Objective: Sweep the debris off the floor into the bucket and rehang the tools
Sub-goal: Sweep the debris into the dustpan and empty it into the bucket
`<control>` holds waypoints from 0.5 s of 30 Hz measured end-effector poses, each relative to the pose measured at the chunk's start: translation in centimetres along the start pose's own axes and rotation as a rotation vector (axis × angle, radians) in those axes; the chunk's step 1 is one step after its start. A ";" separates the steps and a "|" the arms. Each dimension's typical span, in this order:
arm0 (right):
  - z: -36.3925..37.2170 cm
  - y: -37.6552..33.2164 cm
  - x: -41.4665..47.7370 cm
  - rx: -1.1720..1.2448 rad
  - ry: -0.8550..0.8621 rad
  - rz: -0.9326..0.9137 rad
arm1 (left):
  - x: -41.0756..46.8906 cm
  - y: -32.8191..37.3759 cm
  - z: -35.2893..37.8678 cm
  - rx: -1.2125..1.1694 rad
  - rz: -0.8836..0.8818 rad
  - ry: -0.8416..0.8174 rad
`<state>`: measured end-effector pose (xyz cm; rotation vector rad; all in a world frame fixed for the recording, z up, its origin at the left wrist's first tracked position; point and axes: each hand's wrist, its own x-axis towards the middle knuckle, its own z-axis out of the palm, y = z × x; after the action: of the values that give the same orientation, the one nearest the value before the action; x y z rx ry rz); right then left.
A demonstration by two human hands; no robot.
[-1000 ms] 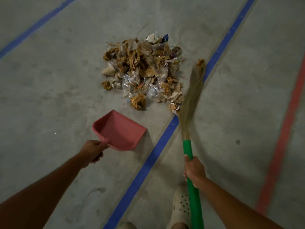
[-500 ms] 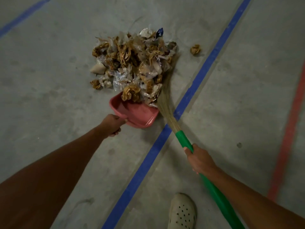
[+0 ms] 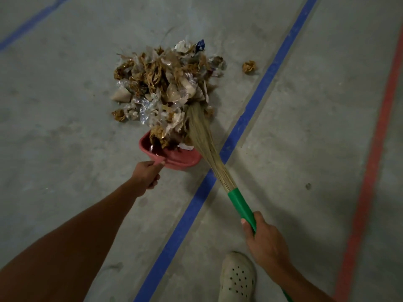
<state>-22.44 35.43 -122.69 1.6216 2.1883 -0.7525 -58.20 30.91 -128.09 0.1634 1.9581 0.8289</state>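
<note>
Our left hand (image 3: 145,174) is gripping the red dustpan (image 3: 174,159) at centre frame, our right hand (image 3: 267,240) clasping the broom (image 3: 220,168) at lower right. We are judging this barely begun: a few scraps are entering the pan, most of the debris pile (image 3: 161,83) is lying on the floor (image 3: 65,127) above it, and the bucket is not showing.

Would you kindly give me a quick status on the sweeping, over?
Left hand grips the dustpan handle, right hand grips the broom. Debris pile mostly on floor, near edge in the dustpan. One crumpled scrap lies apart beside the blue line.

Glossy plastic dustpan (image 3: 174,159), matt concrete floor (image 3: 305,127)
</note>
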 end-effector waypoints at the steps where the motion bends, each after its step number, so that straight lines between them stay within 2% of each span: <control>1: -0.1 0.4 -0.6 0.012 0.000 0.003 | -0.4 -0.1 0.0 -0.029 -0.005 0.007; 7: -1.2 1.2 -2.0 0.034 0.065 -0.019 | -1.4 0.3 -0.9 -0.158 -0.029 0.094; 15: -2.8 -1.4 1.1 0.078 0.147 0.014 | -0.8 0.0 -2.2 -0.130 -0.048 0.143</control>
<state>-23.96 37.60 -120.73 1.7809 2.2705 -0.7452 -59.55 29.52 -126.80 -0.0209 2.0252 0.9552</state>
